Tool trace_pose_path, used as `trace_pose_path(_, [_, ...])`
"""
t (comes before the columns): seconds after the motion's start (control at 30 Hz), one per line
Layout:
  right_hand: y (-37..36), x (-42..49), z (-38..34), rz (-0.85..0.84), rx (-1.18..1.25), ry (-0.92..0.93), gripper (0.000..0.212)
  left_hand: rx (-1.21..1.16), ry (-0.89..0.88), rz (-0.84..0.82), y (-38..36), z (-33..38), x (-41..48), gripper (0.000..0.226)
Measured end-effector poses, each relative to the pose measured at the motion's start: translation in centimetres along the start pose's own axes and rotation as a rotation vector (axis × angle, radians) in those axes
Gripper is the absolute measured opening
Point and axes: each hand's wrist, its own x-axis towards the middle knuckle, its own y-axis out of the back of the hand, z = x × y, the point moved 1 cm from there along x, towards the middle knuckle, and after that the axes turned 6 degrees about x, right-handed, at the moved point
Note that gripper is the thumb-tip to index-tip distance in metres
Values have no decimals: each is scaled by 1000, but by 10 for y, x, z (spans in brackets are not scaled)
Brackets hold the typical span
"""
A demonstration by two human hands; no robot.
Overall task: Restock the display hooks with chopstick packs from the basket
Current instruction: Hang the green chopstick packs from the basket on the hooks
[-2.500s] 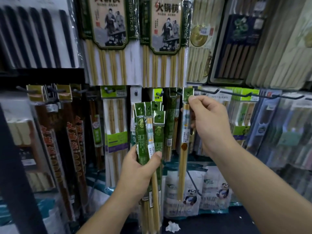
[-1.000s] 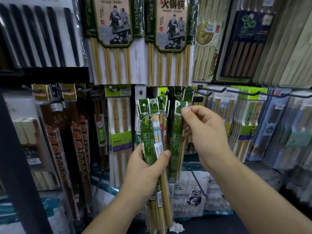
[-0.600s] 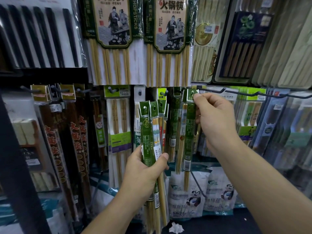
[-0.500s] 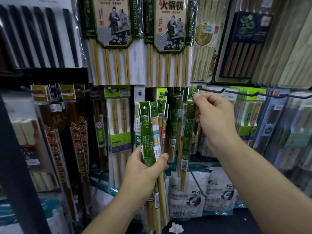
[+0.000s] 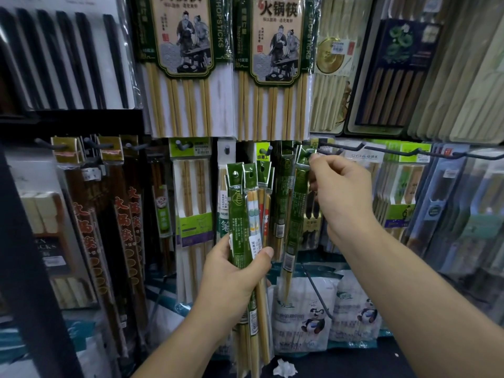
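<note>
1. Down low in the middle, we have the left hand (image 5: 234, 271). Its fingers (image 5: 263, 253) and thumb are wrapped round a bundle of chopstick packs (image 5: 246, 214), which it grips about halfway down.
2. The bundle stands upright in front of the display. The green punched tabs fan out at the top, and the pale bamboo ends poke out below the palm.
3. Up and to the right is the right hand (image 5: 341, 197), raised higher than the left, with its fingertips pinching the top corner of a single green chopstick pack (image 5: 296, 214).
4. That pack hangs from the pinch on a slight tilt, with its lower tip swung leftward. It is just beside the bundle but not touching it, and its tip hangs in front of the panda-printed bags (image 5: 308, 317).
5. The top of the pack is right up at the near end of a black wire display hook (image 5: 351, 147) — we cannot tell whether the hole has gone over the wire.
6. More green packs already hang behind it, between the two hands.
7. Above us are the big hot-pot chopstick packs (image 5: 275, 64) with figures on their cards. To the left are dark packs with red characters (image 5: 122, 227), and more packs hang on the hooks to the right.
8. On the dark shelf at the bottom lies a crumpled white scrap of paper (image 5: 285, 368) — right under the bundle.
</note>
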Motion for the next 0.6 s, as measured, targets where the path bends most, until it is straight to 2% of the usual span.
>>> trace_pose_path(0.17, [5,-13,8,3,-37,9,17,-19,-24,18,3,4,0,27])
trace_pose_path(0.3, [3,-42,10,-279,-42,13,14,-49,-37,2,1,8,0,34])
trace_pose_path(0.37, [-1,-49,11,-364,-25,16,10,-67,-35,-8,0,8,0,31])
trace_pose_path(0.6, [-4,-46,10,-308,-14,-12,23,-64,-10,21,2,2,0,19])
